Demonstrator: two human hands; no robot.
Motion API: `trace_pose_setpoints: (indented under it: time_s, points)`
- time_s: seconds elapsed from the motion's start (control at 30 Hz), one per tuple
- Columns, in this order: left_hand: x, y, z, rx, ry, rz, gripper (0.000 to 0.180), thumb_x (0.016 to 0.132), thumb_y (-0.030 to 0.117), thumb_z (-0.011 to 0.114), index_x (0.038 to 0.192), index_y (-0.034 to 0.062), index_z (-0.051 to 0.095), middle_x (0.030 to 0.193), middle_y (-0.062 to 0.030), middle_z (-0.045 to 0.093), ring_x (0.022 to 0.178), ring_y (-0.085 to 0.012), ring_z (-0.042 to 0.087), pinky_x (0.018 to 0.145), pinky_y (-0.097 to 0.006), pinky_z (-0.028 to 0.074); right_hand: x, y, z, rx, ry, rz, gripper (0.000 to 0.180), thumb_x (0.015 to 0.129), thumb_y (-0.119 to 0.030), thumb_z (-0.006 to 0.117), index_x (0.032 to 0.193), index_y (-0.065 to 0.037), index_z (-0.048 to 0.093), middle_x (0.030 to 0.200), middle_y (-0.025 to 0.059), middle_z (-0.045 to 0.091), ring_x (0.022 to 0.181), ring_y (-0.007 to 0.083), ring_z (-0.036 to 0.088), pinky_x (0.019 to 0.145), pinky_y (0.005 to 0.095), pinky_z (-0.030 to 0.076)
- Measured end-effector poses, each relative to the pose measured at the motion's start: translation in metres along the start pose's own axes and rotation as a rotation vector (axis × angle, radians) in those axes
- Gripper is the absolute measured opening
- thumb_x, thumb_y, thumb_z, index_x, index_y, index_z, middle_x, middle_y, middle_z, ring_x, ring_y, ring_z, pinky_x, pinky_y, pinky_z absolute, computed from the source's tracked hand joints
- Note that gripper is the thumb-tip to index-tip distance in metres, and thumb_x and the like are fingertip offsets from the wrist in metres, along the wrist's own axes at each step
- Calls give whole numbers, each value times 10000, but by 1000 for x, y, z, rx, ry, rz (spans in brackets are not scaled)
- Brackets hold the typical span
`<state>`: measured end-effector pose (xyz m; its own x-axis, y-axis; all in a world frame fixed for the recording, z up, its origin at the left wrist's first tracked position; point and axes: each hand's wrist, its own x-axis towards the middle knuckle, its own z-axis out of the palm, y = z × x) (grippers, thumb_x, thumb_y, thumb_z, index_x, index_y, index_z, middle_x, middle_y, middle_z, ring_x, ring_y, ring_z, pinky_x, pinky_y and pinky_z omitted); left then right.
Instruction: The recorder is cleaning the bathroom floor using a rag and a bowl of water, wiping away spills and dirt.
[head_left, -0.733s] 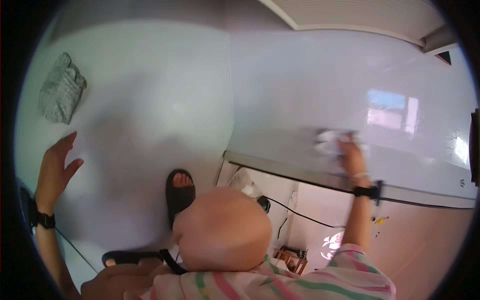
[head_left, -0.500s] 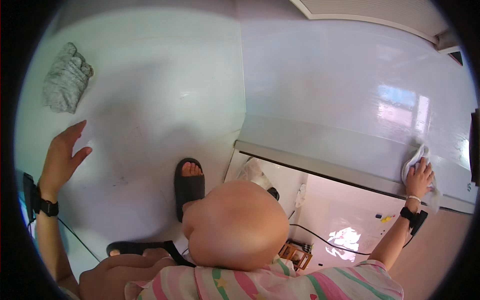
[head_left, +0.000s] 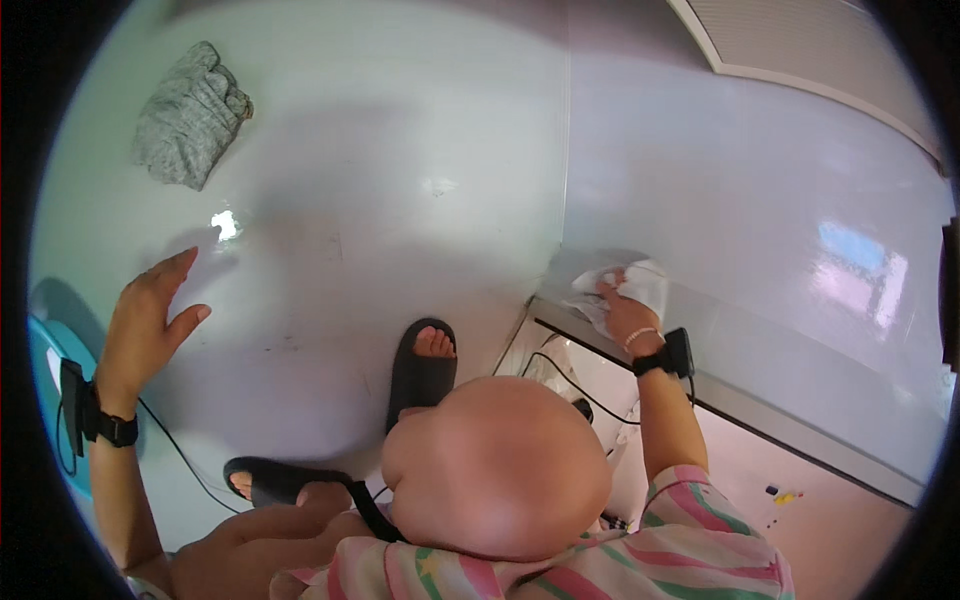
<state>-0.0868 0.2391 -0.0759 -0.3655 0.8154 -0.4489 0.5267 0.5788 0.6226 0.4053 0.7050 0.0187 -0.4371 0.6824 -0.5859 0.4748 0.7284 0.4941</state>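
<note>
My right hand (head_left: 628, 312) presses a crumpled white cloth (head_left: 648, 283) onto the glossy pale surface (head_left: 700, 220), close to the left end of its long front edge. The fingers bunch the cloth, and some fingertips are hidden in its folds. Over at the left, my left hand (head_left: 155, 318) hangs above the floor with thumb and fingers apart, holding nothing. It is beside a teal basin (head_left: 65, 400), which is partly cut off by the view's rim. Beyond that hand a grey folded cloth (head_left: 192, 120) lies on the floor.
My feet, in dark slippers (head_left: 423, 375), stand on the pale floor (head_left: 340, 250). A bare knee fills the lower middle. Black cables (head_left: 585, 390) run near both arms. A ribbed, pale-framed panel (head_left: 800, 50) is at the upper right. Small yellow bits (head_left: 787, 498) lie below the edge.
My right hand has swept the white cloth leftward along the edge, from the far right to near the corner. The view has shifted left, bringing in more of the teal basin. My left hand stays open.
</note>
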Motion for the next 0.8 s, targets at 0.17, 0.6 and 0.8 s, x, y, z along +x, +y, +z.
trace_pose_setpoints:
  time_s: [0.17, 0.6, 0.8]
  points:
    - [-9, -8, 7, 98, 16, 40, 637, 817, 152, 754, 1386, -11, 518, 1303, -235, 607, 1113, -369, 629, 982, -434, 500, 54, 26, -12, -58, 142, -132, 433, 837, -295, 696, 1238, -132, 672, 1296, 128, 612, 1281, 348, 499, 1121, 414, 362]
    - [-21, 2, 6, 98, -34, -115, 642, 836, 244, 749, 1378, -7, 513, 1354, -203, 584, 1218, -382, 568, 1061, -457, 438, 225, 26, -227, -507, 453, -156, 632, 872, -225, 662, 1469, -265, 459, 1567, 139, 376, 1417, 371, 370, 1169, 467, 319]
    - [-48, -3, 10, 125, -65, -248, 658, 833, 274, 750, 1379, -5, 512, 1358, -204, 581, 1232, -377, 560, 1060, -459, 436, 381, 46, -235, -313, 505, -12, 651, 938, -247, 599, 1533, -251, 334, 1561, 165, 374, 1397, 409, 387, 1167, 451, 332]
